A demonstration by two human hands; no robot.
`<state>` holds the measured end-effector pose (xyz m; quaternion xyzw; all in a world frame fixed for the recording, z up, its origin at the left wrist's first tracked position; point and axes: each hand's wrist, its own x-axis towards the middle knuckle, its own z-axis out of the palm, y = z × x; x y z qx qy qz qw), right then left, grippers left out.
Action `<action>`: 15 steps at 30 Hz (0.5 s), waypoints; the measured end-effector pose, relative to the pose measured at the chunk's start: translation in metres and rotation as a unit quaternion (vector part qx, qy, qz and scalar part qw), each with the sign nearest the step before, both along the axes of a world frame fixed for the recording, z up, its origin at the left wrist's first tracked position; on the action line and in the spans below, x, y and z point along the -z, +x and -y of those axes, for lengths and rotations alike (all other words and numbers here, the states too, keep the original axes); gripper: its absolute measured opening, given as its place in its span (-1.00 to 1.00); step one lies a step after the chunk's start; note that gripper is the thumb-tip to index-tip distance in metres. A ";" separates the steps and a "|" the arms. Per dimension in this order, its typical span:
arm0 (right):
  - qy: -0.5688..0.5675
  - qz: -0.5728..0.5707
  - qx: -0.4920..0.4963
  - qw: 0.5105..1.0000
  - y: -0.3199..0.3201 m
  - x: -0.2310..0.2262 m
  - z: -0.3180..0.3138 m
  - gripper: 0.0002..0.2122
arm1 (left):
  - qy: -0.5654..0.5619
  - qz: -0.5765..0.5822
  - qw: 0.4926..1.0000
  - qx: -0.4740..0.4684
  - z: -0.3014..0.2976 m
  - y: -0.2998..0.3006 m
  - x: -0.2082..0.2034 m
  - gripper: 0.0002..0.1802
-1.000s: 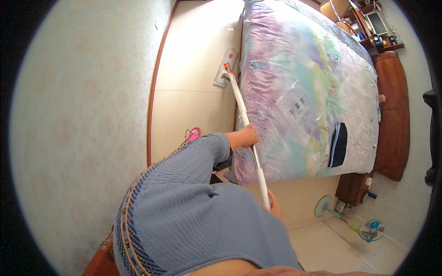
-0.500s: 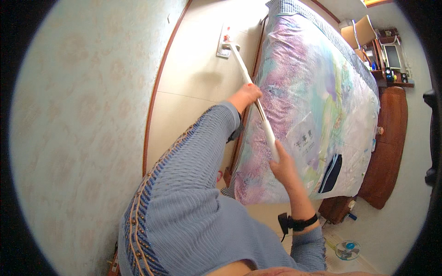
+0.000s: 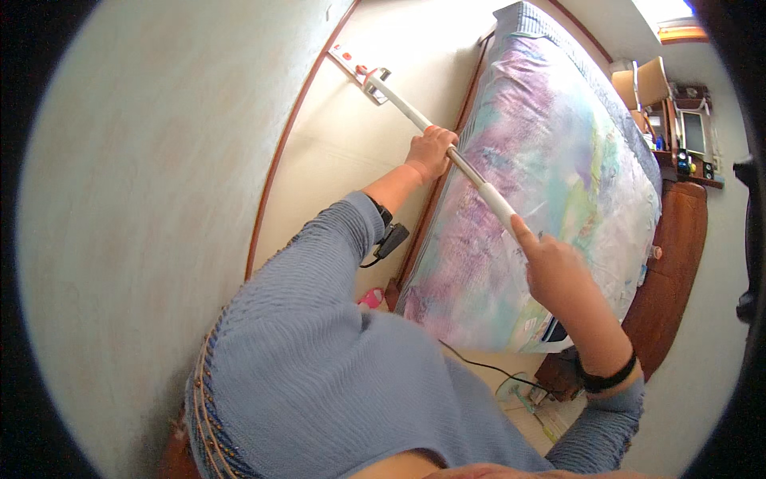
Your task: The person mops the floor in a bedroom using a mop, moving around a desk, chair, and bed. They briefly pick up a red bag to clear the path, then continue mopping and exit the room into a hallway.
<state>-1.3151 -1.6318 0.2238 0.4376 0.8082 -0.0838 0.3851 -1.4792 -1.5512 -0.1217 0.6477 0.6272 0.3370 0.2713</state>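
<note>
A flat mop with a long white and grey handle slants across the view, from the lower right up to the floor at the far left. Its narrow head, with red parts on it, lies on the pale floor, one end by the skirting of the left wall. My left hand is closed round the middle of the handle, beside the bed's edge. Over the bed, my right hand grips the handle's top end, with the index finger stretched along it.
A bed with a purple, green and white cover stands right of the floor strip. The left wall runs alongside. Beyond the bed are a chair and a desk with a monitor. A pink item and a black cable lie low down.
The mop head has swung left to the wall's skirting and turned aslant. My right hand has moved right and nearer with the handle's end. The view has shifted a little.
</note>
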 end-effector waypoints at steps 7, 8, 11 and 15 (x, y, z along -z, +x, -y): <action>-0.037 0.071 -0.124 0.989 0.045 -0.095 0.152 -0.24 | 0.042 0.031 0.998 0.031 0.211 0.048 -0.047 -0.57; -0.049 0.073 -0.138 0.987 0.055 -0.106 0.175 -0.25 | 0.062 0.032 0.997 0.027 0.241 0.059 -0.055 -0.57; -0.074 0.080 -0.172 0.979 0.087 -0.138 0.243 -0.27 | 0.049 0.005 0.998 0.050 0.336 0.088 -0.080 -0.54; -0.104 0.073 -0.177 0.976 0.126 -0.171 0.306 -0.30 | 0.069 0.011 0.992 0.106 0.425 0.118 -0.101 -0.49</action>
